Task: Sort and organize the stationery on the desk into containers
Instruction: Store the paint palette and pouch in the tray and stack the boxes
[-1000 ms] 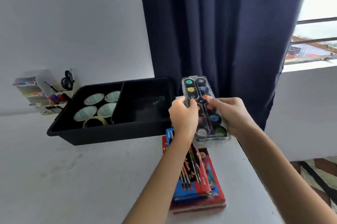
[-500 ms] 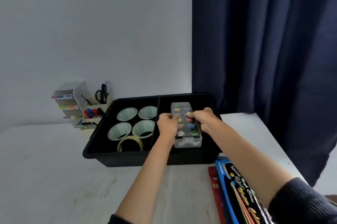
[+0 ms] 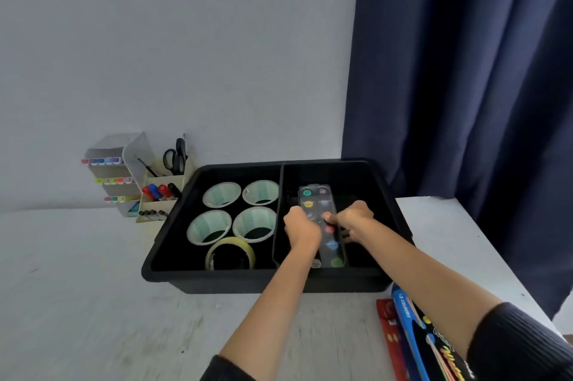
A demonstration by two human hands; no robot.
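A clear watercolour paint box (image 3: 322, 219) with round colour pans lies lengthwise in the right compartment of the black divided bin (image 3: 235, 283). My left hand (image 3: 300, 230) grips its left edge and my right hand (image 3: 352, 219) grips its right edge, both down inside the compartment. The left compartment holds several white tape rolls (image 3: 221, 194) and a yellowish tape ring (image 3: 231, 252). Whether the paint box rests on the bin floor is hidden by my hands.
A white desk organizer (image 3: 136, 182) with markers, pens and scissors stands against the wall left of the bin. Blue and red colour pencil boxes (image 3: 415, 337) lie at the desk's lower right. A dark blue curtain (image 3: 465, 70) hangs at the right.
Both hands carried the paint box from above the pencil boxes over to the bin and lowered it into the right compartment. The view swung left and down.
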